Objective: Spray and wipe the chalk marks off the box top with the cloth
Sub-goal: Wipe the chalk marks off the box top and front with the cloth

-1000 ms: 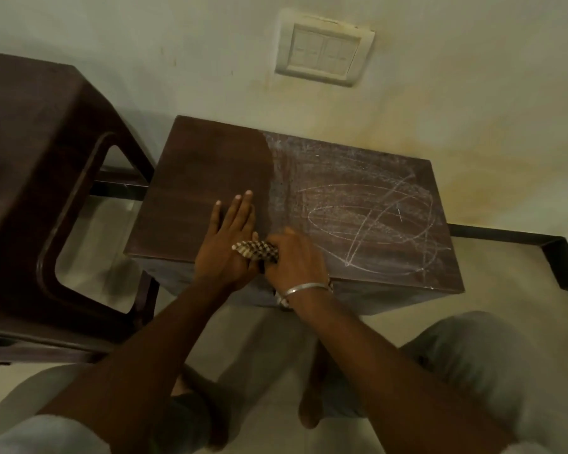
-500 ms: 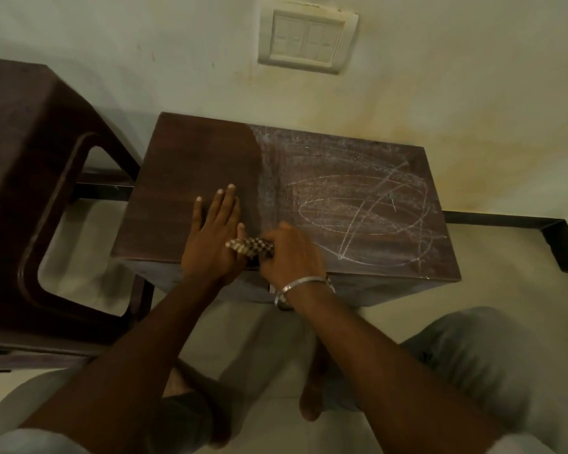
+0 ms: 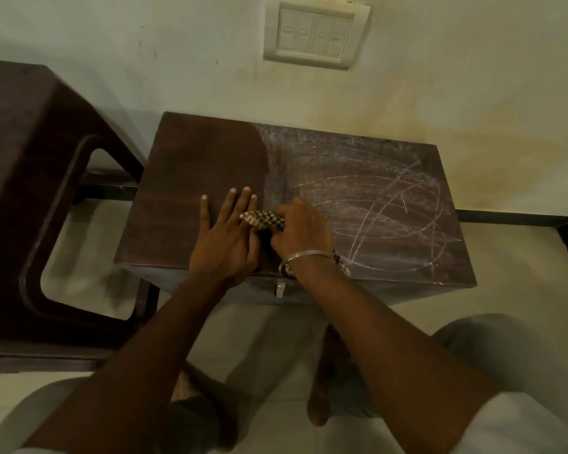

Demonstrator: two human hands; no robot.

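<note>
The box (image 3: 210, 165) is a dark brown wooden block with a flat rectangular top, standing against a pale, stained wall (image 3: 440, 77). Its left part is clean and dark; the right part is dusty with chalk marks (image 3: 374, 211), looping white scribbles over a greyish smear. At the near middle of the top the right hand (image 3: 300, 232) is closed on a bunched checked cloth (image 3: 264, 220), pressing it to the wood. The left hand (image 3: 225, 239) lies flat beside it, fingers spread, touching the cloth. A metal bangle (image 3: 304, 258) circles the right wrist. A dark moulded plastic stool (image 3: 30, 191) stands left; a switch plate (image 3: 315, 34) sits on the wall.
</note>
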